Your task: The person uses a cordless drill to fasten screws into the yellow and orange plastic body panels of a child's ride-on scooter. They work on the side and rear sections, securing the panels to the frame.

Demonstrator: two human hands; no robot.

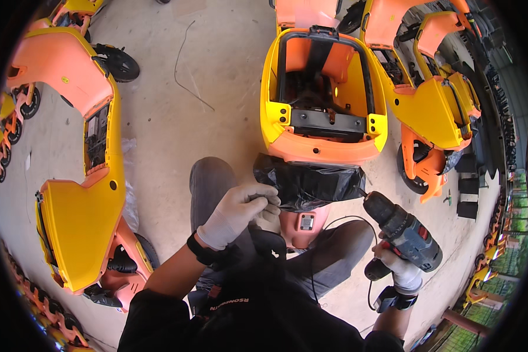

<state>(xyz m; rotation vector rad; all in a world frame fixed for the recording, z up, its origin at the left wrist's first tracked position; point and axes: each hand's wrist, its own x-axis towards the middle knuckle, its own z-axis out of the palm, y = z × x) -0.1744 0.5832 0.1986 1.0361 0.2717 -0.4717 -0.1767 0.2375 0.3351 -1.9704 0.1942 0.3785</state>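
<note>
head | left hand (237, 211) clenched on black plastic wrap (308, 183) at scooter shell (322, 88) near end | right hand (400, 268) grasping cordless drill (402, 232), right of wrap, long axis aimed up-left at wrap | left hand nearer

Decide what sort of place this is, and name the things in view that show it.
Probably an open-air scooter repair or assembly yard: orange-and-yellow scooter bodies stand stripped on bare concrete floor, and the right hand holds a cordless drill.
</note>
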